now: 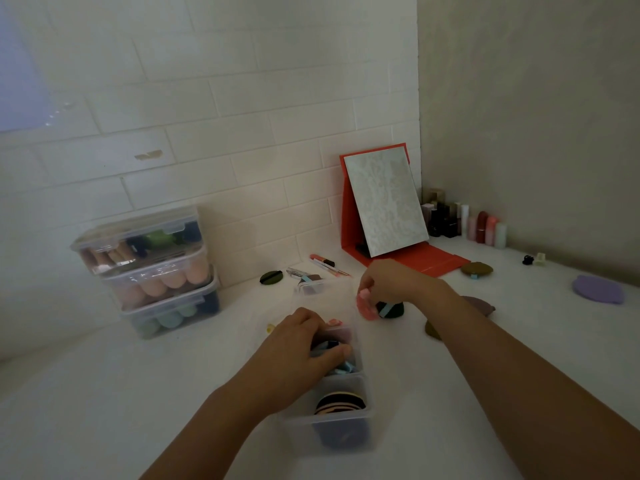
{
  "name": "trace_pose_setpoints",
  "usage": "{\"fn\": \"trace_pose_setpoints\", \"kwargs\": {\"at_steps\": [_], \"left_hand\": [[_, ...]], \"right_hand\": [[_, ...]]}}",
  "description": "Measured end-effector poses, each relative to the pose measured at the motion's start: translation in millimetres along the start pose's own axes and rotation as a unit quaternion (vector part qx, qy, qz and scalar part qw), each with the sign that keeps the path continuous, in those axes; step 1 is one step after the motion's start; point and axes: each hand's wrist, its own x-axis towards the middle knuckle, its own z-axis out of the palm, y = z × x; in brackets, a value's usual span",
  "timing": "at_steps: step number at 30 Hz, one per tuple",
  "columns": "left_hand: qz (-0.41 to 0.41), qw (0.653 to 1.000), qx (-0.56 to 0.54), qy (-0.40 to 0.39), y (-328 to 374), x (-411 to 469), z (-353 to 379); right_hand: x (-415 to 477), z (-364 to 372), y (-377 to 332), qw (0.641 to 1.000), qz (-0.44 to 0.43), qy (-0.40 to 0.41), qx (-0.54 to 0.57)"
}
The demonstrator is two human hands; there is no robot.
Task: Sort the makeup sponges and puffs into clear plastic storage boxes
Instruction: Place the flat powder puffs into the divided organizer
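Observation:
A clear divided storage box point(363, 434) stands on the white counter in front of me, with round dark puffs point(341, 401) upright in its near compartment. My left hand point(298, 348) reaches into the middle compartment, fingers curled around blue and dark puffs point(343, 367) there. My right hand point(384, 282) pinches a pink puff point(365, 308) just right of the box's far end. A dark green puff with a blue strap point(391, 309) lies under that hand. More puffs lie loose: olive point(476, 269), purple point(597, 289), mauve point(483, 304), brown point(432, 330), dark green point(271, 276).
Three lidded clear boxes point(152, 268) holding sponges are stacked at the back left against the tiled wall. A red folding mirror point(384, 202) stands at the back, small bottles point(464, 223) beside it in the corner. Lipsticks and pencils point(323, 263) lie behind the divided box.

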Motion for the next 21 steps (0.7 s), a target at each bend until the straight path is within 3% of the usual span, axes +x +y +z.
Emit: {"fn": "trace_pose_setpoints", "kwargs": {"at_steps": [4,8,14,21], "left_hand": [[0.003,1.000,-0.003,-0.002,2,-2,-2],[0.009,1.000,-0.006,-0.001,3,-4,-4],[0.013,1.000,-0.013,0.005,2,-3,-3],[0.016,0.997,-0.067,0.022,4,-2,-1]], "right_hand": [[-3,-20,-6,0.994,0.005,0.093,0.060],[-17,-44,-22,0.975,-0.067,0.173,0.124],[-25,-40,-55,0.982,-0.149,0.080,0.080],[-25,-23,-69,0.983,-0.177,0.051,0.025]]}}
